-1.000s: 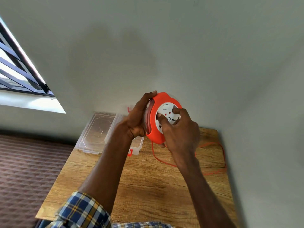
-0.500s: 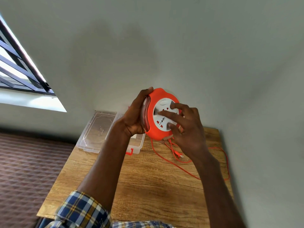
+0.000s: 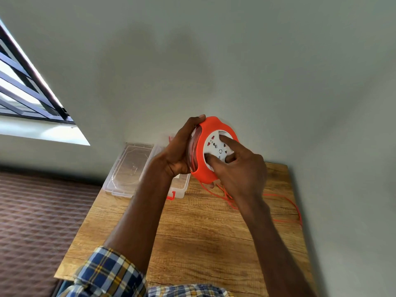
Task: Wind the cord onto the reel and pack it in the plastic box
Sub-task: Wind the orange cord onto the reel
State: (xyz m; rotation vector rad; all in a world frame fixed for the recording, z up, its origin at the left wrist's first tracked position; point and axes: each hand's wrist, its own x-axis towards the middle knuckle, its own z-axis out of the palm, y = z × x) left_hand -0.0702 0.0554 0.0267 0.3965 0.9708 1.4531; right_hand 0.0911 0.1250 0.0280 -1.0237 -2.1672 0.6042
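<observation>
Winding is underway: versus half a second ago the right hand [image 3: 240,168] has come round the white socket face [image 3: 216,148] of the round orange plastic cord reel [image 3: 209,151], index finger now up near the top of the disc and thumb at its lower left, where the fingers earlier lay flat across the middle. I read that as one more partial crank of the hub. The loose orange cord [image 3: 285,202] on the wooden tabletop [image 3: 192,232] sits a little differently at right of frame, so slack is probably being taken in, but plenty is still out (a long loop trails toward the right edge of the table). Left hand [image 3: 182,151] is closed around the reel's rim and clear back side, thumb over the top edge, holding it off the table just right of centre frame. Right hand is not clamped on anything; fingers are spread and pressing on the socket face, thumb and index apart. So the reel sits in the left grip, with the right hand touching its front. The clear plastic box [image 3: 180,185] is on the table behind and below the left wrist, mostly hidden, with its clear lid [image 3: 128,168] lying just beside it toward left of frame. Packing not yet started.
</observation>
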